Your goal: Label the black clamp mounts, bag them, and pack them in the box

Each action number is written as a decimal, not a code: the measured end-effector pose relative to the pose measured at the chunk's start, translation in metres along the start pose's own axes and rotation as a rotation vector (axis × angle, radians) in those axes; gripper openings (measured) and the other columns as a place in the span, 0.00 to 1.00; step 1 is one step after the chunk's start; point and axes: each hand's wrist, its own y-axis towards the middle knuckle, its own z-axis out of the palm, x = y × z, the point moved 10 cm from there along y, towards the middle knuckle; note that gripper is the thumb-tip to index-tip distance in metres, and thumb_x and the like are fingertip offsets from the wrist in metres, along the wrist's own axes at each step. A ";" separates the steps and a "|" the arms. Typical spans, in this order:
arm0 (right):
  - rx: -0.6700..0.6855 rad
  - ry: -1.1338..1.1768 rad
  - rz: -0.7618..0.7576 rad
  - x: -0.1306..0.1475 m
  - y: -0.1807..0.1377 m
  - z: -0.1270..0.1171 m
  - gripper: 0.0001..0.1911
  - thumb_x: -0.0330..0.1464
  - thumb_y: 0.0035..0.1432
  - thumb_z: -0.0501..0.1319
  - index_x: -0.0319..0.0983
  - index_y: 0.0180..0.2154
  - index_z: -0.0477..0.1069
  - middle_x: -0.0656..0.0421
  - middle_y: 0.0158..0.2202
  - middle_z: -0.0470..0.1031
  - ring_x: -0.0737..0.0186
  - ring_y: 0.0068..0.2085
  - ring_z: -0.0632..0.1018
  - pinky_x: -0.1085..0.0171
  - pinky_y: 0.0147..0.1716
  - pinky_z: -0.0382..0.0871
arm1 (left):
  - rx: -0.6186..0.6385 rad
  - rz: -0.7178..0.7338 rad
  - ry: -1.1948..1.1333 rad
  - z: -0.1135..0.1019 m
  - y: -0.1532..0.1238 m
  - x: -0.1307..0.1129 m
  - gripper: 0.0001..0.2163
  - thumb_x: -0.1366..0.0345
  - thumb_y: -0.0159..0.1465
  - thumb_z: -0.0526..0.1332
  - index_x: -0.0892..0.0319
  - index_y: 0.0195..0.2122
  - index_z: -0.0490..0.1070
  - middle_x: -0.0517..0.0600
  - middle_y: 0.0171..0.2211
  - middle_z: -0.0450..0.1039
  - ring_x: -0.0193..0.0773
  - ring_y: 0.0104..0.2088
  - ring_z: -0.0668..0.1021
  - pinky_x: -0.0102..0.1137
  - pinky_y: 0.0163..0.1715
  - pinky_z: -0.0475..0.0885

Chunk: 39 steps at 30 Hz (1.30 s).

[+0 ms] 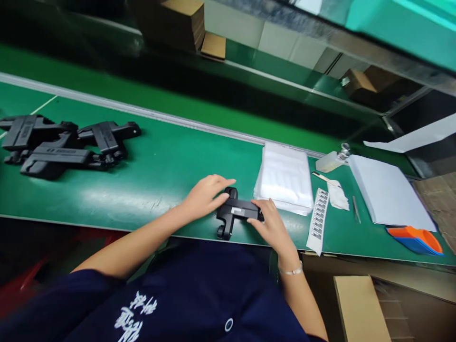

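Note:
A black plastic device, roughly T-shaped with a rounded arm at its left end, lies on the green worktop close to my body. A small pale label sits on its upper face. My left hand is at its left end, fingers stretched out and thumb touching the upper arm. My right hand grips the right end between thumb and fingers; part of that end is hidden. Off to the left, several similar black devices lie in a loose heap.
Right of my hands lies a stack of clear plastic bags. Beyond it are a label sheet, a crumpled wipe, tweezers, a bottle, white paper and orange-and-blue trays. A shelf overhangs the back.

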 end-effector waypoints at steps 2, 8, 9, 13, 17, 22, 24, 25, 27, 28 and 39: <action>-0.170 0.002 0.079 -0.016 -0.030 -0.027 0.23 0.39 0.62 0.62 0.43 0.57 0.65 0.52 0.52 0.73 0.50 0.54 0.74 0.38 0.63 0.54 | -0.082 -0.090 -0.003 -0.015 0.016 0.020 0.17 0.63 0.70 0.49 0.60 0.53 0.72 0.55 0.45 0.74 0.43 0.46 0.75 0.37 0.47 0.70; -0.713 0.181 0.387 -0.086 -0.113 -0.094 0.25 0.40 0.59 0.64 0.41 0.57 0.67 0.50 0.51 0.71 0.50 0.53 0.74 0.48 0.54 0.69 | 0.307 0.161 0.095 0.095 0.090 -0.046 0.12 0.67 0.67 0.55 0.59 0.49 0.73 0.55 0.49 0.75 0.45 0.51 0.76 0.38 0.49 0.71; -0.756 0.174 0.404 -0.088 -0.118 -0.099 0.25 0.39 0.58 0.64 0.41 0.56 0.68 0.51 0.51 0.71 0.50 0.53 0.74 0.49 0.53 0.69 | 0.359 0.197 0.115 0.117 0.096 -0.061 0.13 0.68 0.66 0.57 0.60 0.51 0.72 0.56 0.54 0.72 0.47 0.54 0.74 0.38 0.51 0.71; -0.842 0.050 0.404 -0.074 -0.122 -0.117 0.24 0.39 0.58 0.64 0.42 0.55 0.68 0.52 0.48 0.71 0.51 0.51 0.73 0.47 0.53 0.68 | 0.452 0.191 0.156 0.164 0.105 -0.082 0.10 0.70 0.64 0.59 0.60 0.47 0.72 0.57 0.55 0.71 0.47 0.56 0.72 0.35 0.50 0.70; -0.896 -0.052 0.338 -0.055 -0.123 -0.132 0.23 0.39 0.59 0.64 0.44 0.55 0.67 0.52 0.49 0.72 0.51 0.50 0.73 0.41 0.59 0.60 | 0.507 0.159 0.142 0.158 0.108 -0.070 0.07 0.71 0.65 0.56 0.58 0.38 0.73 0.53 0.43 0.76 0.43 0.45 0.77 0.30 0.38 0.70; -0.900 -0.103 0.293 -0.051 -0.123 -0.136 0.23 0.40 0.60 0.64 0.45 0.56 0.66 0.53 0.48 0.73 0.52 0.52 0.73 0.40 0.61 0.56 | 0.546 0.061 0.082 0.145 0.133 -0.052 0.05 0.67 0.62 0.58 0.58 0.31 0.72 0.48 0.32 0.76 0.38 0.33 0.76 0.28 0.29 0.64; -0.901 -0.097 0.286 -0.052 -0.121 -0.135 0.23 0.39 0.60 0.64 0.45 0.56 0.66 0.54 0.49 0.73 0.52 0.52 0.73 0.41 0.62 0.56 | 0.577 0.037 0.045 0.145 0.143 -0.052 0.06 0.67 0.60 0.58 0.58 0.27 0.72 0.45 0.26 0.74 0.36 0.28 0.75 0.27 0.27 0.63; -0.904 -0.089 0.284 -0.052 -0.121 -0.135 0.24 0.39 0.60 0.64 0.45 0.56 0.66 0.53 0.49 0.73 0.52 0.52 0.73 0.41 0.62 0.57 | 0.579 0.027 0.031 0.144 0.148 -0.052 0.06 0.67 0.59 0.58 0.58 0.26 0.72 0.45 0.24 0.74 0.35 0.27 0.75 0.26 0.26 0.63; -0.902 -0.072 0.283 -0.051 -0.120 -0.134 0.23 0.39 0.60 0.64 0.44 0.56 0.66 0.53 0.49 0.73 0.52 0.52 0.73 0.41 0.61 0.59 | 0.538 0.005 0.018 0.134 0.155 -0.053 0.07 0.69 0.58 0.57 0.59 0.26 0.73 0.45 0.24 0.74 0.36 0.28 0.75 0.26 0.27 0.64; -0.899 -0.071 0.283 -0.050 -0.119 -0.133 0.23 0.40 0.60 0.64 0.44 0.56 0.66 0.53 0.49 0.73 0.52 0.52 0.73 0.41 0.61 0.59 | 0.492 -0.012 0.021 0.124 0.157 -0.052 0.07 0.69 0.59 0.56 0.59 0.27 0.73 0.46 0.26 0.75 0.36 0.29 0.76 0.27 0.28 0.64; -0.768 -0.109 0.148 -0.012 -0.088 -0.121 0.23 0.38 0.60 0.64 0.44 0.56 0.66 0.53 0.47 0.73 0.51 0.49 0.75 0.39 0.61 0.59 | 0.268 0.070 0.351 0.041 0.005 0.017 0.14 0.64 0.68 0.47 0.56 0.31 0.70 0.54 0.30 0.72 0.42 0.32 0.74 0.33 0.30 0.68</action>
